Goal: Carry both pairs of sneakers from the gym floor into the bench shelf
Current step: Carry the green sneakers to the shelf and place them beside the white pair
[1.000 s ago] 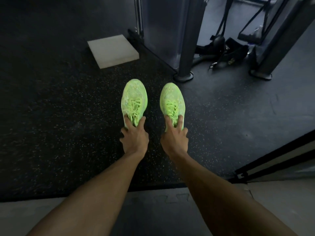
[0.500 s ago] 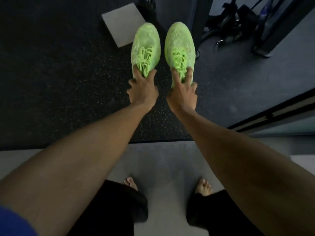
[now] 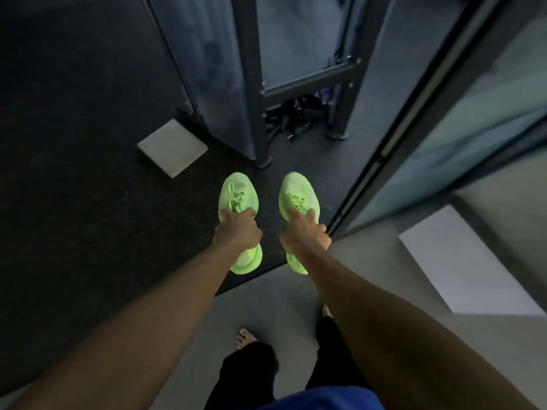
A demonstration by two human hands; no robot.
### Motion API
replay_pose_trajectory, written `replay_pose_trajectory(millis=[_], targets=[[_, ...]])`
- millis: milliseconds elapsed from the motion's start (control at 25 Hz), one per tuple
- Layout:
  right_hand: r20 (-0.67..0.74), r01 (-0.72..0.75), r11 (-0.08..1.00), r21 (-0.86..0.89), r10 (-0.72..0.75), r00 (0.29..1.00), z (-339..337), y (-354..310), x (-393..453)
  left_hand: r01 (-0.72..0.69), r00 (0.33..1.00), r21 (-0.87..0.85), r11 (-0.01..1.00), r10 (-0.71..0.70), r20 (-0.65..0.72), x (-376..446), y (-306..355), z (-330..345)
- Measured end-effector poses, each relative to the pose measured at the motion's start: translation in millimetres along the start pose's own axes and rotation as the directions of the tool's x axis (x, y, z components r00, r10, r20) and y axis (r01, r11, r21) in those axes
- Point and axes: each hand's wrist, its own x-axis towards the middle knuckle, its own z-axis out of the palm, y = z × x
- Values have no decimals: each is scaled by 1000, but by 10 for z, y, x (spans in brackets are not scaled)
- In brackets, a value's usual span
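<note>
The left hand (image 3: 238,230) grips one neon-green knit lace-up sneaker (image 3: 238,194) at its collar, fingers curled into the opening; the right hand (image 3: 305,232) grips the matching neon-green sneaker (image 3: 299,194) likewise. Both shoes hang clear of the dark speckled rubber floor (image 3: 88,217). Each long axis runs straight ahead: toes beyond the fingers, heels beneath the wrists. The bench shelf is not visible.

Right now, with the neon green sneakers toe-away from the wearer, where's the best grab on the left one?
Grip the left neon green sneaker at its collar opening, from above and behind the heel. The toe points away, so the opening faces the left hand, which already holds it there.
</note>
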Motion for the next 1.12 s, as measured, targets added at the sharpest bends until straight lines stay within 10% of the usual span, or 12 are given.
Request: replay_pose_trajectory(millis=[280,480,1120], targets=[[-45,-209,974,87,214,976,-963,1179,-787,-400,907,458,794,270,323,-912,1623,-201],[-208,-284,927,246,337,918,-1169,2834,-1732,-554,830,381,740,527,183,-2026,2750,840],[-610,-389,674,628,737,292,-2775,7635,-3874,-964,176,183,192,979,-99,-5476,6972,3113]])
